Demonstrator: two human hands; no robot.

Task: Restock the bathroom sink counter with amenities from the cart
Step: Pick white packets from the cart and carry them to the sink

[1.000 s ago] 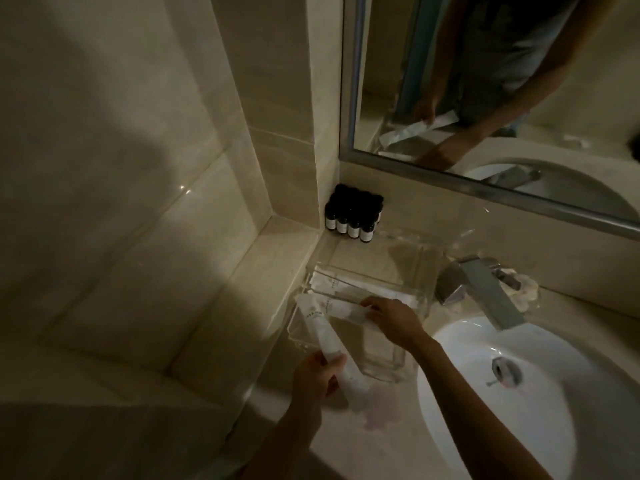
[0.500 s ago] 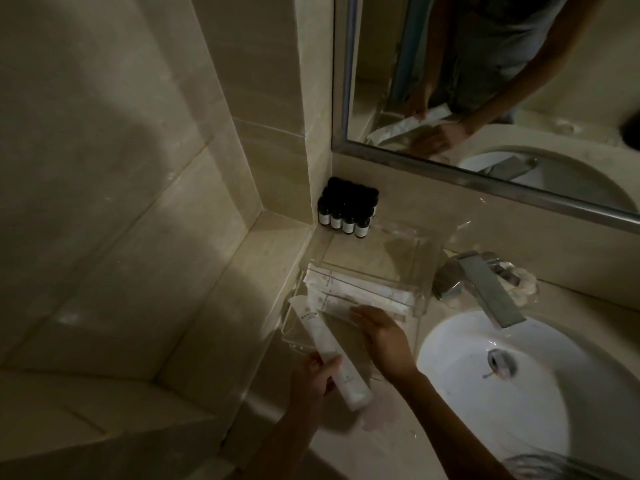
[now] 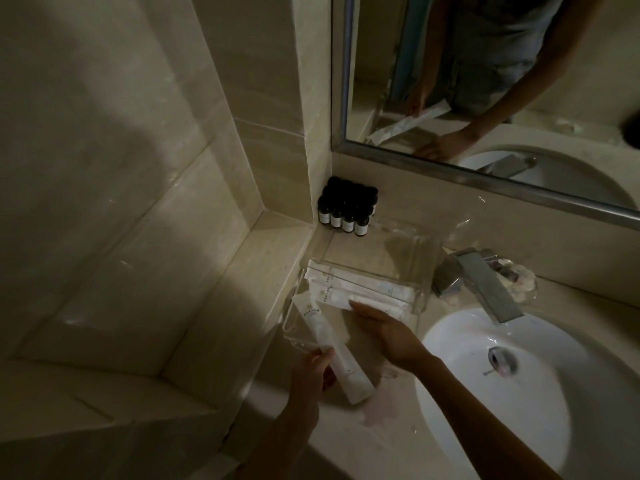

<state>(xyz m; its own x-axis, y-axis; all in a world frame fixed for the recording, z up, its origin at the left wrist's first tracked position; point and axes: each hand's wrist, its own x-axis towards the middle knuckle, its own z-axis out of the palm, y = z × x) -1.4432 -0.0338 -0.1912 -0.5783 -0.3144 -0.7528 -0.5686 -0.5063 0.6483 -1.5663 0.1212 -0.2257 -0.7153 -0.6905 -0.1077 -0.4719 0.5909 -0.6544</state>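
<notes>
Gripping a white packet point(image 3: 330, 342) in the left hand point(image 3: 310, 379), right hand point(image 3: 384, 332) flat (fingers straight) on packets point(image 3: 363, 285) in clear tray point(image 3: 381, 252).

On the beige counter point(image 3: 391, 427): a clear tray point(image 3: 289, 336) by the wall, dark bottles point(image 3: 343, 211) clustered in the back corner, a faucet point(image 3: 485, 285) behind the sunken basin point(image 3: 588, 393).

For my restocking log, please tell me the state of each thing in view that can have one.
Left hand, grips the white packet
Right hand, fingers straight on the tray packets
Clear tray, partly filled
Dark bottles, upright, grouped
Faucet, no water running
</notes>
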